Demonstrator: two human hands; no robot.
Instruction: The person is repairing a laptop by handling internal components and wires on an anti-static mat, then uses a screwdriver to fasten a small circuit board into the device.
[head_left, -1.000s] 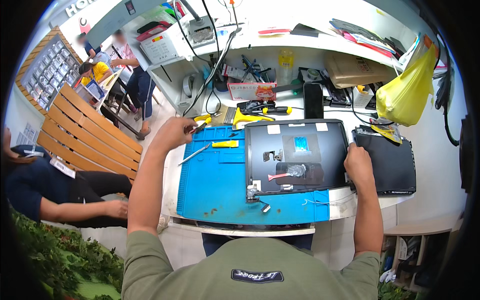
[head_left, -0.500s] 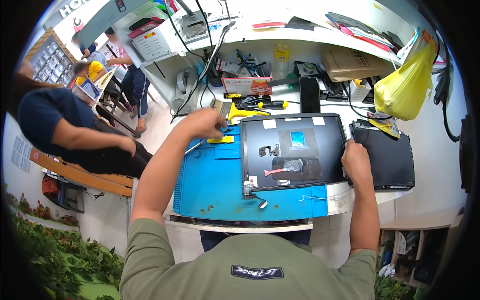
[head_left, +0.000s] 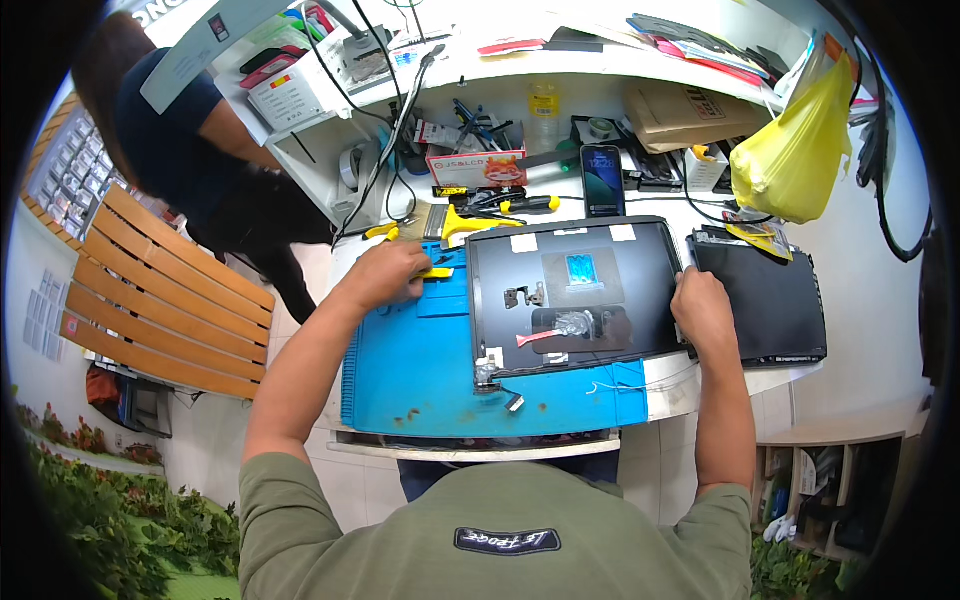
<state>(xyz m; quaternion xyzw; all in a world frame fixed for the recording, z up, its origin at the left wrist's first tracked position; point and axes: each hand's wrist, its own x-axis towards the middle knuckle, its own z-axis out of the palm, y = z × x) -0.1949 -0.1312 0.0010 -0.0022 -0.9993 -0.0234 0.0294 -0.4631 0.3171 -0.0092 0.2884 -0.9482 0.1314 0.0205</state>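
Note:
My left hand (head_left: 392, 270), fingers curled, is at the upper left of the blue mat (head_left: 395, 365), over small items beside a yellow tube (head_left: 436, 273); whatever it grips is hidden. My right hand (head_left: 703, 295) has its fingers closed at the right edge of a black laptop lid (head_left: 570, 350), which lies partly on the mat. On the lid are a metal hinge (head_left: 523, 296), a blue item (head_left: 581, 270) and a pink-handled tool (head_left: 540, 336) on a dark pad. A cable with a connector hangs from its lower left corner.
A second black laptop part (head_left: 770, 310) lies at right, below a hanging yellow bag (head_left: 785, 150). Behind are pliers (head_left: 385, 232), a brush (head_left: 430, 220), a phone (head_left: 603, 182) and shelves. A co-worker (head_left: 190, 140) stands at left beside a wooden bench (head_left: 170, 300).
My left hand has moved from the yellow-handled pliers down and right onto the mat. The seated co-worker has got up and moved toward the back left. My right hand stays at the lid's edge.

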